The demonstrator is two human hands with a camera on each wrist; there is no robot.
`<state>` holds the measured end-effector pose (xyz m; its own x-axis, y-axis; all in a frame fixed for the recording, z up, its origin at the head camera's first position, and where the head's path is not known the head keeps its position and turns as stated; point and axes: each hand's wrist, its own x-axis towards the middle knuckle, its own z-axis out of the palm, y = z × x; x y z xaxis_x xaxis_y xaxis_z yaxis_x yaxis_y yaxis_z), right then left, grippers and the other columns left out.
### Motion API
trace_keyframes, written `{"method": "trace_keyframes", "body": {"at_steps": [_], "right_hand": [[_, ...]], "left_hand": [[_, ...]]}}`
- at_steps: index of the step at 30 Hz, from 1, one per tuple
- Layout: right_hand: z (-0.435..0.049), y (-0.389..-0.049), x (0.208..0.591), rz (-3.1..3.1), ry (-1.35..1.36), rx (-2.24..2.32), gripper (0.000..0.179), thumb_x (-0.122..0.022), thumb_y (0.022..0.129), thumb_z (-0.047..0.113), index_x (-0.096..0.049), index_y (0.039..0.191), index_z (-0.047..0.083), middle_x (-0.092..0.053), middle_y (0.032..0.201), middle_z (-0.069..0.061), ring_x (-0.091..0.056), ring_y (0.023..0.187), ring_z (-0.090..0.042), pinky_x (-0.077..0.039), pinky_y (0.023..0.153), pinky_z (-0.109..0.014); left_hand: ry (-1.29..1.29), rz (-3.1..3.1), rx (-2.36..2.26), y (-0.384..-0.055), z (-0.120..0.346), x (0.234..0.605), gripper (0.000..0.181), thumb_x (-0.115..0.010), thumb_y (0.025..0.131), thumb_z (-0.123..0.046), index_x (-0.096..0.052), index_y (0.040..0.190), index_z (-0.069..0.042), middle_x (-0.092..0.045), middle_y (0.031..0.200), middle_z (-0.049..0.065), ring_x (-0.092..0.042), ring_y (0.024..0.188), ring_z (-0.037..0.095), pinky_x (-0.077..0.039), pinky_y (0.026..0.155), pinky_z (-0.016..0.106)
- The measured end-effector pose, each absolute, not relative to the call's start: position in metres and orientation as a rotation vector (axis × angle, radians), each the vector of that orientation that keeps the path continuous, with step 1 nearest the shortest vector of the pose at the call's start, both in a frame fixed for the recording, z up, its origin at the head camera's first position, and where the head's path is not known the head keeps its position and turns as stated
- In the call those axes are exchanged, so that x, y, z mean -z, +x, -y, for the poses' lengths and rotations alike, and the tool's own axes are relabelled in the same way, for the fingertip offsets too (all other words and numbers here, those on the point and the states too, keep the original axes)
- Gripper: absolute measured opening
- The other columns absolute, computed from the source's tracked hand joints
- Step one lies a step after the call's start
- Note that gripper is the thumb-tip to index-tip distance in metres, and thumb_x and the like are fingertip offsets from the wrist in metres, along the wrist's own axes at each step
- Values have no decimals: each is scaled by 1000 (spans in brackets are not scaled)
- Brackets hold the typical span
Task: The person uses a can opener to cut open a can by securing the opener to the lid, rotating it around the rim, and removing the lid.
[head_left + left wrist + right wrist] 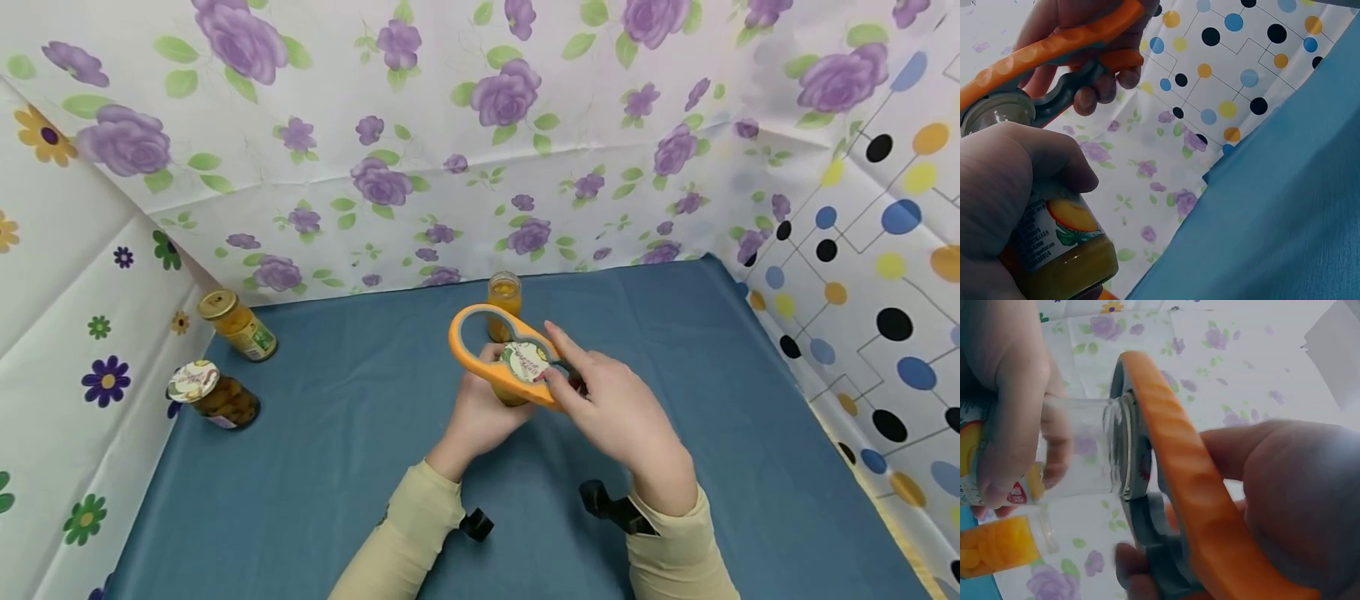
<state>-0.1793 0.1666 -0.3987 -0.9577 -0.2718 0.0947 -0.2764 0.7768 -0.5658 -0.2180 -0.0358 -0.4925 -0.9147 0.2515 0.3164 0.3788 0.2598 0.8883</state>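
Note:
My left hand (480,412) grips a glass jar (1063,265) with a fruit label and yellowish contents in its lower part. The jar's patterned white lid (527,361) sits within the opening of an orange and grey jar opener (463,348). With fingers curled around the opener's handles, my right hand (622,408) holds it against the lid. In the right wrist view the grey inner edge meets the lid's rim. Just behind stands a second glass jar (506,289) with orange pieces inside and no lid visible, partly hidden by the opener.
On the left side of the blue cloth (337,467) stand a gold-lidded jar (243,327) with yellow contents and a white-lidded jar (228,404) with dark round pieces. Flowered and dotted sheets (420,200) wall in the back and sides.

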Motion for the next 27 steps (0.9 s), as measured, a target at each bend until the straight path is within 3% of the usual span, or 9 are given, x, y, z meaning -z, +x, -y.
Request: {"method": "trace_keyframes", "body": {"at_steps": [4, 8, 15, 27], "right_hand": [[-166, -175, 397, 2912, 427, -874, 70, -47, 107, 68, -44, 165, 30, -69, 105, 3, -65, 87, -18, -52, 70, -40], [-167, -172, 396, 2960, 496, -856, 84, -57, 100, 73, -42, 166, 24, -64, 97, 6, -57, 72, -12, -49, 62, -34], [-169, -171, 396, 2954, 583, -764, 91, -85, 91, 54, -43, 165, 21, -58, 86, 7, -49, 62, -9, -45, 56, -31], [-171, -172, 393, 2954, 607, -717, 93, -89, 88, 48, -44, 166, 22, -57, 82, 10, -47, 60, -8, -43, 56, -31]], "left_hand": [[-578, 2399, 1749, -217, 37, 492, 63, -85, 84, -7, -55, 139, -9, -66, 124, 4, -65, 101, 16, -56, 84, 42], [-579, 2394, 1751, -216, 38, 491, 66, -90, 86, -15, -55, 142, -8, -66, 127, 6, -67, 109, 18, -57, 92, 44], [-623, 2375, 1800, -215, 40, 489, 67, -93, 85, -15, -56, 141, -6, -65, 131, 7, -65, 117, 21, -55, 98, 47], [-703, 2390, 1901, -216, 45, 486, 68, -88, 88, -8, -52, 145, -7, -61, 138, 7, -63, 123, 22, -54, 102, 48]]}}
